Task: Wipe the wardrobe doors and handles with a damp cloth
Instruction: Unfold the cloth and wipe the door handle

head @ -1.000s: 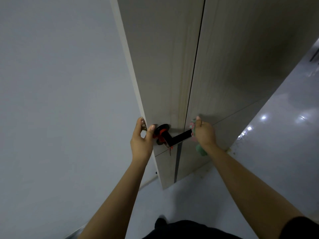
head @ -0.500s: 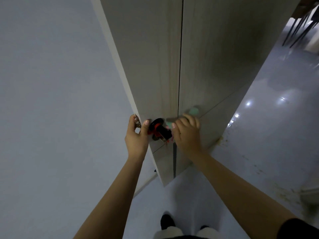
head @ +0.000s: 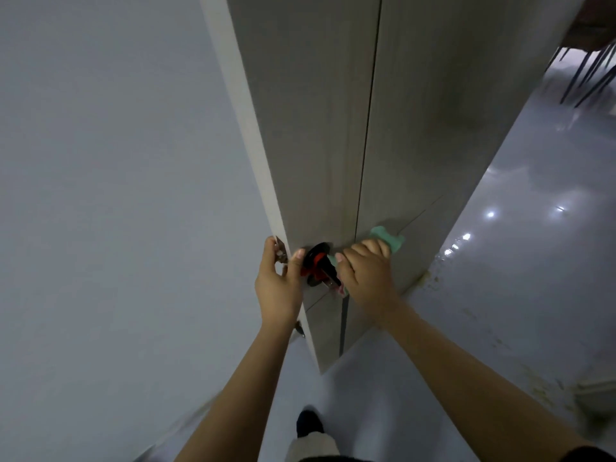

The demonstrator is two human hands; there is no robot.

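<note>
Two hands at the door handle, green cloth wrapped over the lever

The left hand (head: 278, 288) grips the free edge of the pale wooden door (head: 320, 128), fingers curled round the edge by the metal latch plate (head: 281, 253) and the thumb lying on the door face just beside the handle (head: 318, 263), a black round base with a red part. The right hand (head: 366, 273) is curled round the handle's lever with the green cloth (head: 388, 241) held under the fingers; the cloth sticks out above the knuckles against the door and a bit shows below the hand. A dark shoe (head: 308, 423) stands on the glossy floor (head: 516, 261) below
</note>
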